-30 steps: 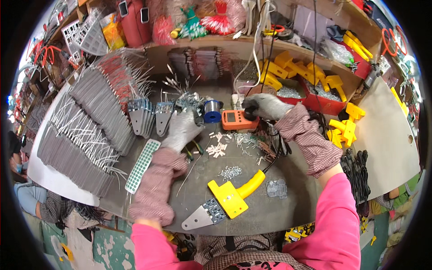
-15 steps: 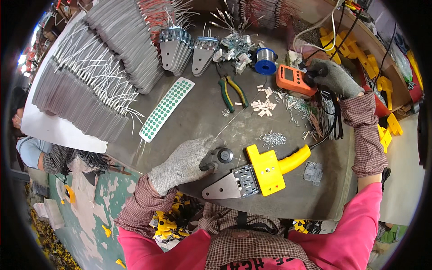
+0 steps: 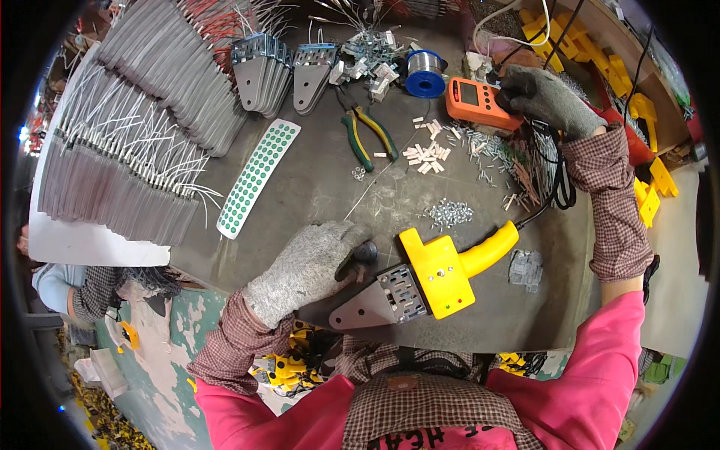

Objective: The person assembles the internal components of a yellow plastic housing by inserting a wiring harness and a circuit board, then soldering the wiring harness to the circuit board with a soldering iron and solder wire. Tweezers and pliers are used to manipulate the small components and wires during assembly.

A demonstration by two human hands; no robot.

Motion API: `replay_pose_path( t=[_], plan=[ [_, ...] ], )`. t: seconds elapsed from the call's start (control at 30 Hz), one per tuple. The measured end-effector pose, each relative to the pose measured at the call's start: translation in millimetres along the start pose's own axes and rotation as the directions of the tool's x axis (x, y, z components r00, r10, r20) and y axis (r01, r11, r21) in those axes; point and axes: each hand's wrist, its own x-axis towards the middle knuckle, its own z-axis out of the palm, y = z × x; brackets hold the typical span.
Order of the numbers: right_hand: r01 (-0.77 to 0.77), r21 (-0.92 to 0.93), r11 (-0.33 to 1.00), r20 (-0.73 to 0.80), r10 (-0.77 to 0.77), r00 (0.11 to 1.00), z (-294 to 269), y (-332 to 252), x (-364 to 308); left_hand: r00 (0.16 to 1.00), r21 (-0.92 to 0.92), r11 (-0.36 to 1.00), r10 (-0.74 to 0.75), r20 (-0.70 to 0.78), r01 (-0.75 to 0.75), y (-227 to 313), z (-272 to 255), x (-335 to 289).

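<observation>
Cluttered grey bench [image 3: 315, 187], and the view has swung down onto it: the left hand [image 3: 311, 266], gloved, now sits curled over a dark knob [image 3: 366, 252] just left of the yellow tool [image 3: 442, 270], pinning its metal plate [image 3: 371, 304]. Up beyond it, the right hand [image 3: 547, 97] stays closed at the orange meter [image 3: 480, 103]; what it grips is unclear. Pliers [image 3: 367, 136], screws [image 3: 448, 214] and black cable [image 3: 555, 180] crowd between.

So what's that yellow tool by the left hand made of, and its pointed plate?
The yellow tool looks like moulded plastic: smooth, evenly coloured, soft sheen. Its pointed plate seems to be metal, dull grey and flat. The left hand beside it wears a grey knitted glove, probably fabric.
</observation>
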Motion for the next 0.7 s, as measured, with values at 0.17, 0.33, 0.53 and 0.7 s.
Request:
replay_pose_path(
  t=[0.17,0.33,0.53,0.7],
  plan=[
    [-0.016,-0.115,0.993,0.115,0.03,0.993,-8.9,-10.0,1.0,0.988,0.044,0.999,-0.006,0.152,-0.001,7.0,-11.0,7.1],
    [0.003,-0.172,0.985,0.013,-0.001,1.0,3.8,9.1,0.2,0.989,-0.083,0.986,0.145,0.028,-0.142,68.0,-19.7,27.9],
    [-0.087,-0.254,0.963,0.057,0.104,0.993,4.2,-1.0,3.8,0.958,0.062,0.966,0.24,0.156,-0.252,87.0,3.4,47.6],
    [-0.118,-0.233,0.965,0.024,0.128,0.992,6.9,3.8,2.4,0.95,0.107,0.961,0.228,0.214,-0.254,93.6,2.8,55.9]
  ],
)
